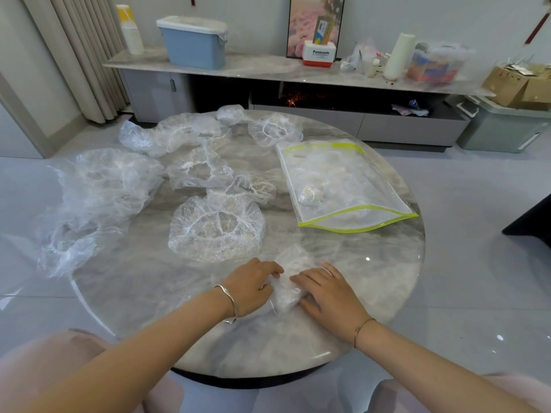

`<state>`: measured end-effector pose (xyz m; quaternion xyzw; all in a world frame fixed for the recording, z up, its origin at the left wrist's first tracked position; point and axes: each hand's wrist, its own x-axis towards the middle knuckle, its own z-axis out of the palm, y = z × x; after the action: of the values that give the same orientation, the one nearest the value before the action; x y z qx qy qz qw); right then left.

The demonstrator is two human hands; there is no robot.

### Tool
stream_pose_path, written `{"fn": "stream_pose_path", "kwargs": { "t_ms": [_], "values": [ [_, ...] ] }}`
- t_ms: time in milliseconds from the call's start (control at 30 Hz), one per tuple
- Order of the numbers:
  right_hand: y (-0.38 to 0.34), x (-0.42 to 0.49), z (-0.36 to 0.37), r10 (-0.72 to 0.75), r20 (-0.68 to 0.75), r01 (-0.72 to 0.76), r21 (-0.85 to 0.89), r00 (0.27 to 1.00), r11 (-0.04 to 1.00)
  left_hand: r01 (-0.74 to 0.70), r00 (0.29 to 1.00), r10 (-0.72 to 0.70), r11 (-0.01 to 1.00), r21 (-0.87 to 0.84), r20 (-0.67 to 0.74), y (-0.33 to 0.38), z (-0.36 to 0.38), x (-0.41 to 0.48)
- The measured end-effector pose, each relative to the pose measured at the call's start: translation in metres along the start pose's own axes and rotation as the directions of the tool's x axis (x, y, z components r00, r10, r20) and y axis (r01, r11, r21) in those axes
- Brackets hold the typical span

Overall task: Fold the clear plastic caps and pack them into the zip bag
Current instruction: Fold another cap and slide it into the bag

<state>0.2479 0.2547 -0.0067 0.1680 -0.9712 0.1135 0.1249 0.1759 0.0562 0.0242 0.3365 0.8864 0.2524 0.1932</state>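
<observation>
A crumpled, partly folded clear plastic cap [287, 289] lies near the front of the round marble table [149, 293]. My left hand [252, 286] curls its fingers on the cap's left side. My right hand [329, 289] lies flat with straight fingers pressing its right side. A clear zip bag [343, 186] with yellow-green edges lies to the right, with folded caps inside. An open round cap [216, 229] sits just beyond my hands. Several more loose caps [98, 186] spread over the left and far part of the table.
Beyond the table a long low cabinet [268, 70] carries a blue lidded bin [193, 43], a white and red box [319, 53] and bags. Cardboard boxes [518, 81] sit on a grey crate at the right. Curtains [80, 55] hang at the left.
</observation>
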Motion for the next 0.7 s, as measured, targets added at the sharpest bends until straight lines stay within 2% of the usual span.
{"fn": "stream_pose_path", "kwargs": {
  "t_ms": [100,167,233,300,367,567,633,700],
  "values": [
    [0.000,0.006,-0.006,0.044,0.016,-0.046,0.115,0.999,0.992,-0.051,0.999,0.050,0.998,0.048,0.018,0.000,-0.003,-0.003],
    [0.001,0.010,-0.012,0.137,0.076,-0.151,0.240,0.988,0.959,-0.034,0.999,0.034,0.999,0.022,0.017,0.001,0.000,-0.005],
    [0.000,0.014,-0.017,0.270,0.199,-0.333,0.446,0.942,0.831,0.019,1.000,-0.019,1.000,-0.024,-0.009,-0.001,0.005,-0.003],
    [0.001,0.016,-0.019,0.347,0.254,-0.430,0.566,0.903,0.704,0.044,0.996,-0.048,0.997,-0.057,-0.076,-0.004,0.007,0.000],
    [0.003,0.017,-0.018,0.390,0.264,-0.469,0.566,0.882,0.678,0.059,0.993,-0.070,0.992,-0.109,-0.099,-0.008,0.010,0.001],
    [0.008,0.024,-0.007,0.367,0.212,-0.424,0.426,0.906,0.799,0.142,0.984,-0.171,0.916,-0.375,-0.047,0.001,0.003,-0.001],
    [0.007,0.028,-0.006,0.349,0.222,-0.409,0.358,0.910,0.839,0.159,0.979,-0.195,0.915,-0.370,-0.061,0.001,0.005,0.000],
    [0.004,0.030,-0.008,0.327,0.243,-0.392,0.307,0.913,0.867,0.162,0.974,-0.196,0.951,-0.262,-0.109,0.001,0.007,0.000]
  ]
}}
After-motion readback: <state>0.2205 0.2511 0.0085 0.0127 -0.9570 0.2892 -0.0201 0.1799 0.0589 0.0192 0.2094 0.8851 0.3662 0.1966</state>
